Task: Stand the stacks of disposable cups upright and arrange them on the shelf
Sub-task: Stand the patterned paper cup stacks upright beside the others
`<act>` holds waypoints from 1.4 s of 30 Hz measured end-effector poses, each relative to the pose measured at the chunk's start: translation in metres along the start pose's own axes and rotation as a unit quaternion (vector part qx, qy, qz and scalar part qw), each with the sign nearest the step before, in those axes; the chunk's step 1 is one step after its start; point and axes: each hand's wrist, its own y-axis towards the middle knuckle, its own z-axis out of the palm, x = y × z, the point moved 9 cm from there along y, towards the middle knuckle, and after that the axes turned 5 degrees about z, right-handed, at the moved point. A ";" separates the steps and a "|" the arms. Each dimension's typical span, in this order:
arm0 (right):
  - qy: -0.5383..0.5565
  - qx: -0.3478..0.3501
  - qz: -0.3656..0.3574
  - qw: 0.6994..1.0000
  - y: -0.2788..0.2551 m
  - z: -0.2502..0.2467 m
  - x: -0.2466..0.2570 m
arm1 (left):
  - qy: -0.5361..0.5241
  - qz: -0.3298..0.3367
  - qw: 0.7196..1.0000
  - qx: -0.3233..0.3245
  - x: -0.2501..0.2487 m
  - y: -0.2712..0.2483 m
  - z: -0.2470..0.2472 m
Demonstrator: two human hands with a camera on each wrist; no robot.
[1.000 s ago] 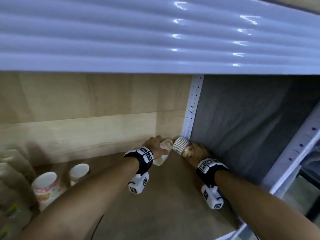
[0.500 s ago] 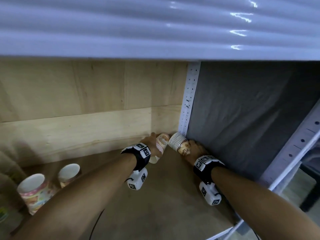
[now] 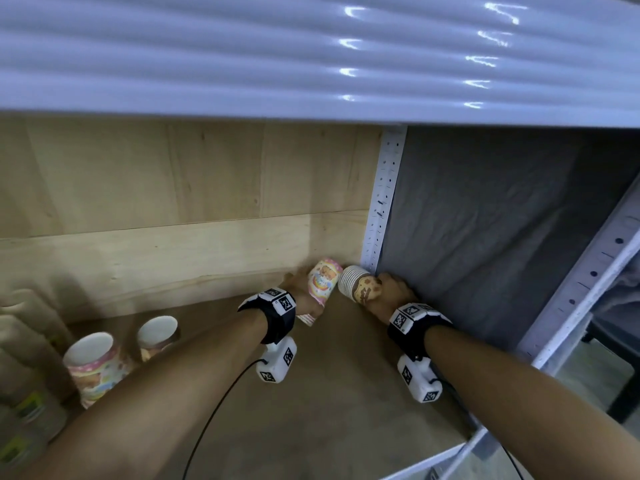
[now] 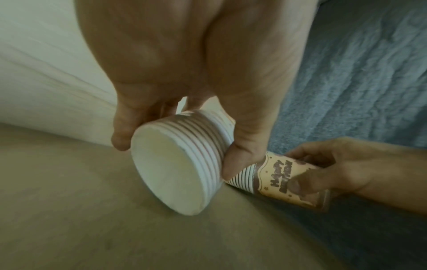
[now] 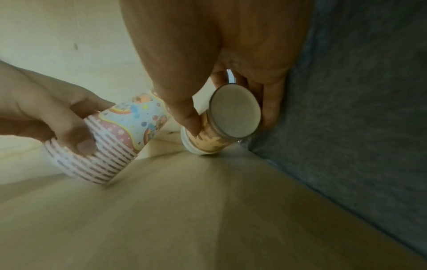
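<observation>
left hand (image 3: 300,295) clasped the pink stack (image 3: 320,285), right hand (image 3: 388,295) the brown stack (image 3: 360,288), both tilted in the shelf (image 3: 346,410) corner; best tip each upright slowly, bases flat, apart.

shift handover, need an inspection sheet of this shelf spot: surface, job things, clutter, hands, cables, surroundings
surface: brown shelf board.
job's things: pink cup stack and brown cup stack, both tilted in the back corner; two cup stacks upright at left.
clutter: pale bottles at far left.
grippers: left hand grips the pink stack, right hand grips the brown one.
cables: black cable under the left forearm.
surroundings: wooden back panel, grey cloth at right.
</observation>
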 end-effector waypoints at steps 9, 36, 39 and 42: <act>0.051 -0.024 -0.101 0.993 -0.044 -0.033 0.062 | -0.090 0.024 0.994 -0.053 0.016 -0.035 -0.018; -0.005 0.049 -0.144 0.988 -0.080 -0.028 0.113 | -0.119 0.033 0.990 -0.067 0.016 -0.097 -0.051; -0.028 0.033 -0.134 0.990 -0.080 -0.036 0.115 | -0.053 0.053 0.996 -0.048 -0.003 -0.093 -0.070; -0.058 0.024 -0.136 0.989 -0.075 -0.026 0.122 | 0.039 0.062 0.997 0.006 -0.018 -0.092 -0.074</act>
